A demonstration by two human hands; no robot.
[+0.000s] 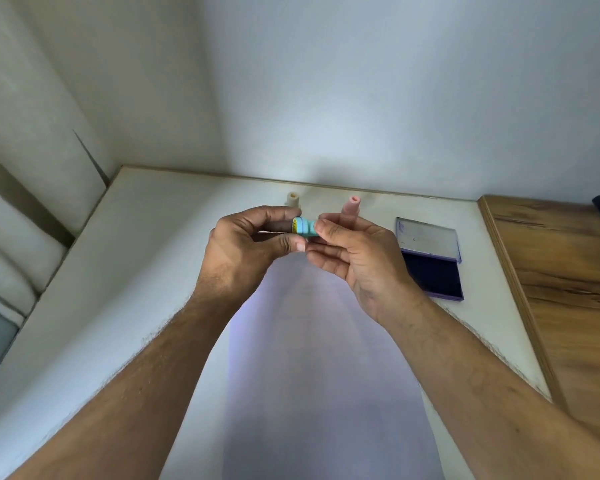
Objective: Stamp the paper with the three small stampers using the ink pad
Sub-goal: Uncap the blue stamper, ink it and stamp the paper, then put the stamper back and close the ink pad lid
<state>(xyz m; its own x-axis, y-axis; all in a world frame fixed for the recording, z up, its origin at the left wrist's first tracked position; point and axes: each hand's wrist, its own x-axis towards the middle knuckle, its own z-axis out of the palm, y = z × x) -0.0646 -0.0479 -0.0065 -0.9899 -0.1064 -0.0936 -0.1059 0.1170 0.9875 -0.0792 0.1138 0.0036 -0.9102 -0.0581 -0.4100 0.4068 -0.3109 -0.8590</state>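
Head view: blue stamper (305,227) is pinched sideways between left hand (248,245) and right hand (355,261), raised above the paper (312,358). Risk judged: a slip while it is handled could drop it onto the sheet. Ink pad (433,275) lies open right of the hands; cream stamper (293,199) and pink stamper (351,204) stand beyond them.

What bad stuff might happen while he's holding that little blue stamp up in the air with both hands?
1. The blue stamper is pinched only at the fingertips of the left hand and right hand, above the paper; it might slip and drop.
2. The ink pad lies open beside the right wrist; a careless move could smear ink on skin or on the table.
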